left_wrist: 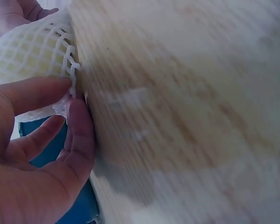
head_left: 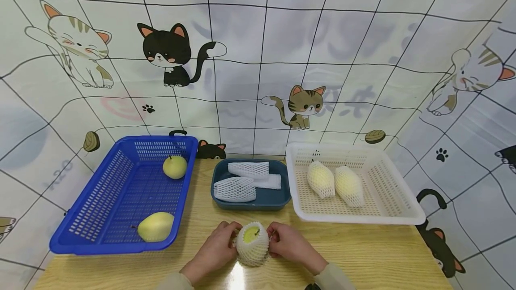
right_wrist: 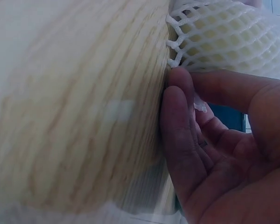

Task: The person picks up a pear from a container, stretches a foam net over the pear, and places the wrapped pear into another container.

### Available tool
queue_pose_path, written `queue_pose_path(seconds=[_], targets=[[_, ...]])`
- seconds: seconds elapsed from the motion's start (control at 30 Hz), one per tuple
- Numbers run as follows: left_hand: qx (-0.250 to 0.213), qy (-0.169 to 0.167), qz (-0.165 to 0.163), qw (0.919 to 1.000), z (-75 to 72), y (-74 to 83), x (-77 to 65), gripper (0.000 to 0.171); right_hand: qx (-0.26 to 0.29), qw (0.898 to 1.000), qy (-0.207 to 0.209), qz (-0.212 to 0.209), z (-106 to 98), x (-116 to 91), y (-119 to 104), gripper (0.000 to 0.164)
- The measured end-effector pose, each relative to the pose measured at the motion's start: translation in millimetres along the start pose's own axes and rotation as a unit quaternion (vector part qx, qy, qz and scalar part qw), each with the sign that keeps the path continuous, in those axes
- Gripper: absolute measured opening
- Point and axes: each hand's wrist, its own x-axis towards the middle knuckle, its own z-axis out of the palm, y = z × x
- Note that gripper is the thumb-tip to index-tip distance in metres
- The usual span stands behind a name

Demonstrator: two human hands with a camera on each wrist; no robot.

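A pear [head_left: 251,234] stands on the wooden table with its stem up, wrapped in a white foam net [head_left: 252,254] that leaves its top bare. From the left side, my left hand [head_left: 217,246] pinches the net's lower edge between thumb and fingers, close to the tabletop in the left wrist view. Opposite it, my right hand [head_left: 291,244] pinches the same edge. In the right wrist view, a bit of the white foam net [right_wrist: 200,103] shows between the thumb and fingers. Yellowish pear skin shows through the mesh in both wrist views.
At left a blue basket [head_left: 117,249] holds two bare pears [head_left: 175,167]. Behind the wrapped pear, a dark teal tray [head_left: 268,201] contains several flat foam nets [head_left: 235,189]. A white basket [head_left: 387,218] with two netted pears [head_left: 349,186] stands at right. A cat-print cloth [head_left: 242,57] hangs behind.
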Motion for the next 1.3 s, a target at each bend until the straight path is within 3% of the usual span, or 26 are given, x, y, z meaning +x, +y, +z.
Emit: queue_pose_path(seconds=[0.23,0.47,0.57,0.7,0.83,1.07,1.2,1.3], targets=[[-0.033,-0.029,-0.014,0.9989,-2.9,0.1,0.3,0.048,-0.037,0.999,-0.003,0.007,-2,0,0,0.019],[-0.028,-0.080,-0.025,0.9961,-15.8,5.3,-1.9,0.076,-0.073,0.997,-0.007,-0.013,-7,-3,-1,0.017],[-0.012,-0.085,-0.011,0.9962,-19.0,7.8,-3.6,0.081,-0.103,0.994,0.002,-0.037,-10,-8,-2,0.021],[-0.014,-0.082,0.020,0.9963,-17.5,8.8,-4.0,0.086,-0.135,0.988,0.011,-0.077,-14,-15,-3,0.041],[-0.011,-0.079,0.043,0.9959,-12.4,7.0,-1.3,0.089,-0.130,0.986,-0.006,-0.107,-13,-16,-4,0.058],[-0.013,-0.082,0.054,0.9951,-6.5,3.9,3.0,0.090,-0.139,0.985,-0.029,-0.103,-8,-13,-5,0.066],[-0.062,-0.101,0.012,0.9928,-10.0,5.4,2.4,0.091,-0.101,0.991,-0.048,-0.076,-11,-13,-5,0.067],[-0.157,-0.120,-0.026,0.9800,-15.3,7.1,2.4,0.090,-0.018,0.996,-0.070,-0.057,-15,-14,-3,0.065]])
